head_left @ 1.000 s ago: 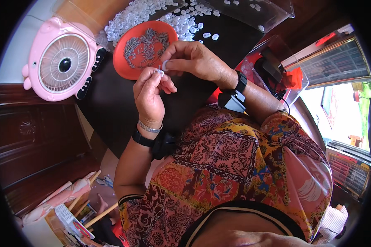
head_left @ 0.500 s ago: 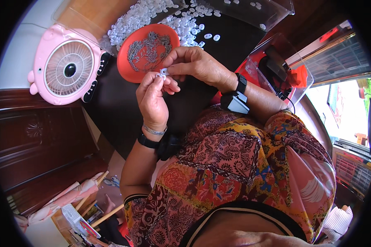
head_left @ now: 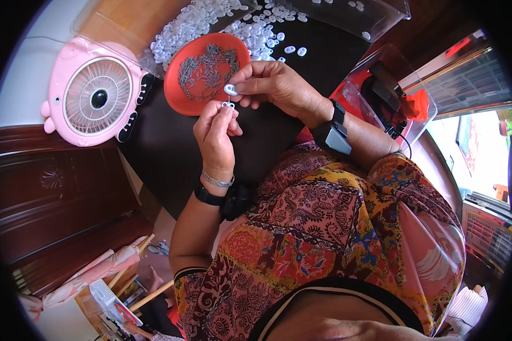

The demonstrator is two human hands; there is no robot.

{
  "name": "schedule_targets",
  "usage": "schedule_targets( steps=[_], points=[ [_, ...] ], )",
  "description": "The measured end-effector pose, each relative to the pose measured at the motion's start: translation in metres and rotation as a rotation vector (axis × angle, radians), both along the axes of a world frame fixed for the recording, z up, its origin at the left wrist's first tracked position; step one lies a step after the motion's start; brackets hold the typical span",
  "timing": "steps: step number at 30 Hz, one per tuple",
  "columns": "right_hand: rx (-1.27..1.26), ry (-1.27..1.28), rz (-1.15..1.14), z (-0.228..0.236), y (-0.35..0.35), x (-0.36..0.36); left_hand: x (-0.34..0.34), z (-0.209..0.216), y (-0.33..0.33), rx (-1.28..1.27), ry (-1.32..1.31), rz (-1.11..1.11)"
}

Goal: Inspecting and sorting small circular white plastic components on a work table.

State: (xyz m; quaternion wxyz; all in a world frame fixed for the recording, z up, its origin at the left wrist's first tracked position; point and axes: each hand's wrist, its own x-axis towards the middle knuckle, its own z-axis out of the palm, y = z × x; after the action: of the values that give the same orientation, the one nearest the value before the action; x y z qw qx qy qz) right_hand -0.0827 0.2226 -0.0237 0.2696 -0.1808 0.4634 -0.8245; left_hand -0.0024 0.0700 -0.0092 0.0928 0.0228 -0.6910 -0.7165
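Between the fingertips of my left hand point(head_left: 216, 136) is a small white plastic piece point(head_left: 228, 104) with rounded ends. A thin metal pin seems to stand up from it. Just above, my right hand point(head_left: 270, 85) pinches a white oval plastic piece point(head_left: 230, 90) with a dark hole, its face tilted toward me. The two pieces are close together, with a small gap between them. Behind my hands sits an orange-red bowl point(head_left: 175, 102) with many small grey metal pins point(head_left: 206, 71) scattered over its bottom. My right fingers are near its lower right rim.
A heap of white oval pieces point(head_left: 190, 25) spreads behind the bowl, some loose on the dark table point(head_left: 148, 131). A pink fan point(head_left: 96, 96) stands at the left. Clear plastic bins point(head_left: 381, 23) are at the back, and another clear box point(head_left: 421, 108) holds dark and red items at the right.
My right hand has lifted slightly away from my left, and its oval piece now shows its face. A gap with a thin pin now shows between the two pieces.
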Motion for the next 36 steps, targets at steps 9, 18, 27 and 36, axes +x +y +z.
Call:
schedule_targets(
  steps=[9,18,27,36],
  points=[
    [0.055,0.118,-0.043,0.005,0.000,0.006,0.000,0.002,0.000,-0.046,-0.013,-0.014],
    [0.111,0.290,-0.152,0.010,0.000,0.015,0.001,0.002,0.000,-0.073,-0.029,0.011],
    [0.135,0.398,-0.169,0.008,-0.003,0.018,0.001,0.000,0.000,-0.114,-0.016,0.026],
    [0.124,0.396,-0.142,0.000,-0.006,0.018,0.001,0.000,0.000,-0.145,-0.025,0.039]
  ],
)
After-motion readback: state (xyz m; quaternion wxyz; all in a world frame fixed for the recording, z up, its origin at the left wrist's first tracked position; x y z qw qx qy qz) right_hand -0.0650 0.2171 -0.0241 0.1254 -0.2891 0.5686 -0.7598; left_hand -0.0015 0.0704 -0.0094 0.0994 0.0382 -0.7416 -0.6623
